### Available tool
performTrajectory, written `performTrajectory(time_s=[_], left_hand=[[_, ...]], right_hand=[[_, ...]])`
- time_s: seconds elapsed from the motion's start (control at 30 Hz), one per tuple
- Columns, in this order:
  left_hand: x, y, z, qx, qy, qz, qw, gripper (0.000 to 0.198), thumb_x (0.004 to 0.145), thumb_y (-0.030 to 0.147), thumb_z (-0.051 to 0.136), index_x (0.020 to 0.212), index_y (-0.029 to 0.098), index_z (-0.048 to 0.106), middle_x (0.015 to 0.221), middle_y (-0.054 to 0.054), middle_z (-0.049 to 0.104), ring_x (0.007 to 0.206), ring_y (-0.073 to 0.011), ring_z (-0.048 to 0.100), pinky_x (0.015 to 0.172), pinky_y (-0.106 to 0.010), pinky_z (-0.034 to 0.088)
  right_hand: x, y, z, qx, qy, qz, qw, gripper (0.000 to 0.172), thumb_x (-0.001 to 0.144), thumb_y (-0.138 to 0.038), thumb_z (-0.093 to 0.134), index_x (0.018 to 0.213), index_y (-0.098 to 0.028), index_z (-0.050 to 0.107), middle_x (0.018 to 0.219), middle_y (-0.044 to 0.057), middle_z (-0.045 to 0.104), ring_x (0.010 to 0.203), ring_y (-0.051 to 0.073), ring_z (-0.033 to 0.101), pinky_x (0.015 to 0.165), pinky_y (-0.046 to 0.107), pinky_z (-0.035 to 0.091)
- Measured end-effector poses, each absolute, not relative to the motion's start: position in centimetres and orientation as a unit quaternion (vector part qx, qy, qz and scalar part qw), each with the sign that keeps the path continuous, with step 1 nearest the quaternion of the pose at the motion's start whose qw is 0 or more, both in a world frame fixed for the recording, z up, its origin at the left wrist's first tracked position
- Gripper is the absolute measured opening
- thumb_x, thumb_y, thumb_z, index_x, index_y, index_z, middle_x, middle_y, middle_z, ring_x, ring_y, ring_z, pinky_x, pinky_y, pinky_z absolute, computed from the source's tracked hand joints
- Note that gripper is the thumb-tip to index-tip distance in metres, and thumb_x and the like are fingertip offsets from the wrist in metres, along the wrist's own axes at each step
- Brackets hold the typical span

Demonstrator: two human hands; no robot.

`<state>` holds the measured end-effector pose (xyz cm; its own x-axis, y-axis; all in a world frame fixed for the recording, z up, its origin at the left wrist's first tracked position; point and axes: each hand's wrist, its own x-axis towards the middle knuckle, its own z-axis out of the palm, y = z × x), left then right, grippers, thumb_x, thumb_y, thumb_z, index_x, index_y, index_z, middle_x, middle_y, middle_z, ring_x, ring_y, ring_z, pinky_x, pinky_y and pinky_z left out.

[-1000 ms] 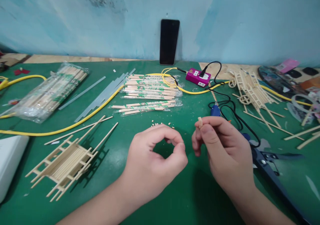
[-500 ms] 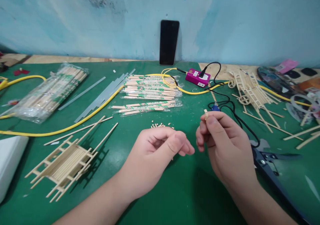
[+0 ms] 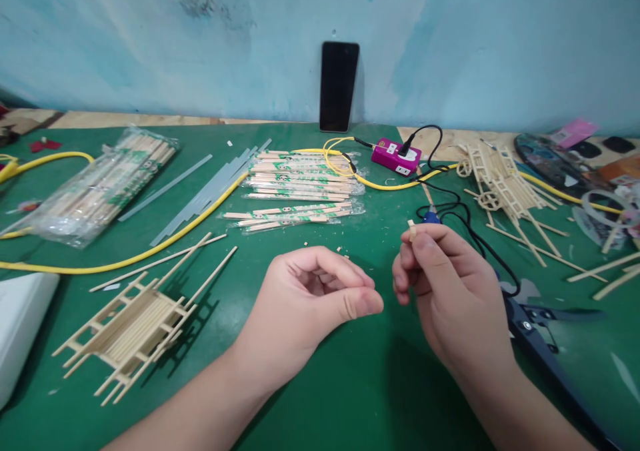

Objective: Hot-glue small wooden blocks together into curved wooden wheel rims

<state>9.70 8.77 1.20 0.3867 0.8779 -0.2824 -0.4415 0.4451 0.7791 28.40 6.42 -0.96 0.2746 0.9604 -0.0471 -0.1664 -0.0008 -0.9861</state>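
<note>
Between thumb and forefinger my right hand (image 3: 443,274) pinches a small pale wooden piece (image 3: 412,225), its end poking up past the fingertips. My left hand (image 3: 315,304) is closed, fingers curled and thumb pressed toward the forefinger; anything inside the pinch is hidden. It hovers over the green table, apart from the right hand. Tiny wooden bits (image 3: 340,248) lie just beyond it. On the left rests a small cart body (image 3: 143,331) made of wooden sticks, with two long shafts. A wheeled model cart (image 3: 505,181) of similar sticks stands at the right.
Packs of wrapped chopsticks (image 3: 305,177) lie mid-table, another bag of chopsticks (image 3: 107,184) at left. Glue sticks (image 3: 205,194), a yellow cable (image 3: 125,262) and a purple power strip (image 3: 396,157) are around. A phone (image 3: 339,87) leans on the wall. A dark cutter-like tool (image 3: 530,337) sits beside my right forearm.
My left hand has turned slightly, bringing thumb and forefinger forward and covering most of the little wooden bits behind it. My right hand stays nearly still with its piece.
</note>
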Motion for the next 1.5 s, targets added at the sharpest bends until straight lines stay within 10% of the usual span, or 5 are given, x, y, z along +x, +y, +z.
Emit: performTrajectory(time_s=[0.6, 0.8, 1.03, 1.23, 1.5], left_hand=[[9.5, 8.4, 1.6, 0.527, 0.465, 0.576, 0.417, 0.035, 0.075, -0.001, 0.081, 0.072, 0.023, 0.056, 0.107, -0.002, 0.066, 0.117, -0.0196, 0.064, 0.103, -0.028, 0.051], [8.5, 7.4, 2.6, 0.463, 0.397, 0.529, 0.590, 0.014, 0.099, 0.016, 0.067, 0.097, 0.030, 0.066, 0.072, 0.004, 0.067, 0.056, -0.0156, 0.049, 0.050, -0.030, 0.031], [8.1, 7.1, 2.1, 0.717, 0.403, 0.500, 0.273, 0.043, 0.105, 0.020, 0.056, 0.062, 0.025, 0.061, 0.071, -0.003, 0.072, 0.076, -0.0256, 0.063, 0.101, -0.053, 0.045], [8.8, 7.4, 1.1, 0.586, 0.474, 0.506, 0.419, 0.049, 0.108, 0.017, 0.068, 0.153, 0.035, 0.068, 0.060, 0.007, 0.061, 0.092, -0.0241, 0.077, 0.100, -0.039, 0.057], [8.9, 7.8, 2.1, 0.546, 0.423, 0.467, 0.552, 0.021, 0.101, 0.021, 0.081, 0.120, 0.027, 0.087, 0.109, -0.004, 0.086, 0.100, -0.0205, 0.080, 0.092, -0.029, 0.066]], right_hand=[[28.3, 6.3, -0.9, -0.524, -0.377, 0.471, 0.601, 0.017, 0.111, -0.040, 0.073, 0.101, -0.026, 0.078, 0.073, -0.004, 0.062, 0.058, 0.011, 0.062, 0.048, 0.020, 0.051], [28.1, 6.0, -0.7, -0.513, -0.390, 0.480, 0.595, 0.017, 0.112, -0.040, 0.072, 0.103, -0.027, 0.077, 0.073, -0.004, 0.063, 0.059, 0.011, 0.063, 0.049, 0.019, 0.052], [27.7, 5.5, -0.4, -0.499, -0.437, 0.481, 0.574, 0.016, 0.115, -0.038, 0.067, 0.106, -0.028, 0.076, 0.074, -0.004, 0.064, 0.061, 0.010, 0.064, 0.053, 0.018, 0.054], [27.5, 5.2, -0.3, -0.499, -0.462, 0.470, 0.562, 0.016, 0.116, -0.038, 0.065, 0.107, -0.029, 0.075, 0.075, -0.004, 0.064, 0.061, 0.011, 0.064, 0.053, 0.018, 0.054], [27.6, 5.0, -0.5, -0.477, -0.617, 0.372, 0.504, 0.016, 0.118, -0.028, 0.058, 0.108, -0.028, 0.069, 0.081, -0.004, 0.065, 0.067, 0.011, 0.064, 0.060, 0.024, 0.053]])
